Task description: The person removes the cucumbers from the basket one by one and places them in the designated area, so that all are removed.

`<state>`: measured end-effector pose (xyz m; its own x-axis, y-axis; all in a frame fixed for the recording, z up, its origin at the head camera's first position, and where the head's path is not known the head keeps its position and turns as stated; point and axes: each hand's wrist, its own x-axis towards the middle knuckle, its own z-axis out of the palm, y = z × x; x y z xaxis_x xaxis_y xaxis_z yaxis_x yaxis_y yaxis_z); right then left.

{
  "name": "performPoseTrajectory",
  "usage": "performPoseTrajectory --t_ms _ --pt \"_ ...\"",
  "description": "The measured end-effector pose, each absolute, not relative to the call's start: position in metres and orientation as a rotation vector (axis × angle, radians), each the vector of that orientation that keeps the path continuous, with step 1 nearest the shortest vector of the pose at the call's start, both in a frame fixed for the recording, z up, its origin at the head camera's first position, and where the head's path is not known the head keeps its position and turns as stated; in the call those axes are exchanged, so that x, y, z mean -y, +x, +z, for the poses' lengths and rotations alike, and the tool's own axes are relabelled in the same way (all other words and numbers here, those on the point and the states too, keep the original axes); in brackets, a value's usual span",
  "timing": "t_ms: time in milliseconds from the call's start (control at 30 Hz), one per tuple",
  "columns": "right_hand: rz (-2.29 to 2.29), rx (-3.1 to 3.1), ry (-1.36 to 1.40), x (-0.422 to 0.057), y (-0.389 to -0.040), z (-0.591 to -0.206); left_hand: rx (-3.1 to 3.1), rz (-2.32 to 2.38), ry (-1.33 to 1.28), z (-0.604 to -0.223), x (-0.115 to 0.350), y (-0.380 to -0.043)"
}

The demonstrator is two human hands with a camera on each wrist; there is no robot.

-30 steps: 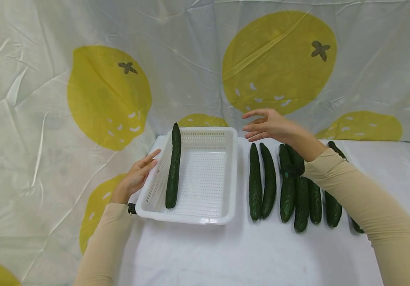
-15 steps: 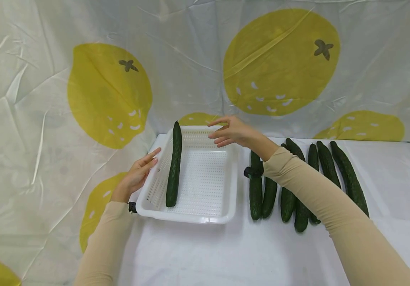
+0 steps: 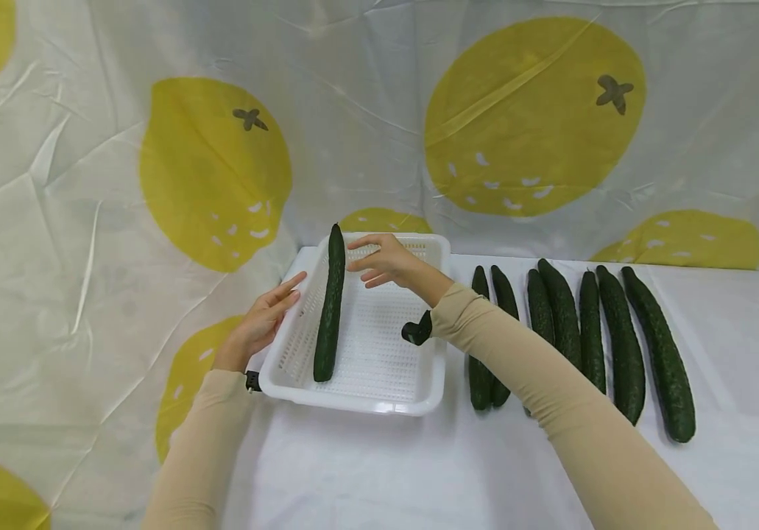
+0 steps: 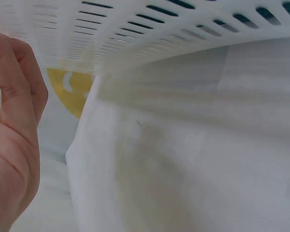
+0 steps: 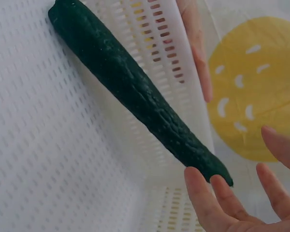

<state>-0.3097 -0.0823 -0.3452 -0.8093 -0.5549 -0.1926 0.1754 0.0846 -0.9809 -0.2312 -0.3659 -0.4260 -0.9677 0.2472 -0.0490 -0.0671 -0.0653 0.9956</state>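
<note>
A dark green cucumber (image 3: 330, 309) leans lengthwise in a white slotted plastic basket (image 3: 352, 405), near its left wall. Its narrow upper end sticks up over the far rim. My right hand (image 3: 389, 265) hovers over the basket's far part with fingers spread and slightly bent, holding nothing. In the right wrist view its fingertips (image 5: 195, 180) overlap the cucumber's narrow end. Against the basket's left outer side rests my left hand (image 3: 256, 327), fingers mostly straight along the wall below the rim. The left wrist view shows that hand (image 4: 14, 106) beside the slotted wall.
To the right of the basket, several more cucumbers (image 3: 660, 353) lie side by side on the white cloth (image 3: 366, 471), partly hidden by the right sleeve (image 3: 551, 397). A lemon-print curtain (image 3: 352, 110) hangs behind and along the left.
My right hand has swept left from above the row of cucumbers to over the basket, near the cucumber inside. My left hand has stayed at the basket's side.
</note>
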Motion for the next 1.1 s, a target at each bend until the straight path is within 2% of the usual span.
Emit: performPoseTrajectory --t_ms 533,1100 --pt "-1.884 -1.909 -0.205 0.138 -0.295 -0.382 -1.981 2.139 0.138 -0.423 0.368 -0.23" --pt "-1.952 -1.788 -0.17 0.145 -0.294 -0.403 -2.028 2.103 0.171 -0.429 0.369 -0.234"
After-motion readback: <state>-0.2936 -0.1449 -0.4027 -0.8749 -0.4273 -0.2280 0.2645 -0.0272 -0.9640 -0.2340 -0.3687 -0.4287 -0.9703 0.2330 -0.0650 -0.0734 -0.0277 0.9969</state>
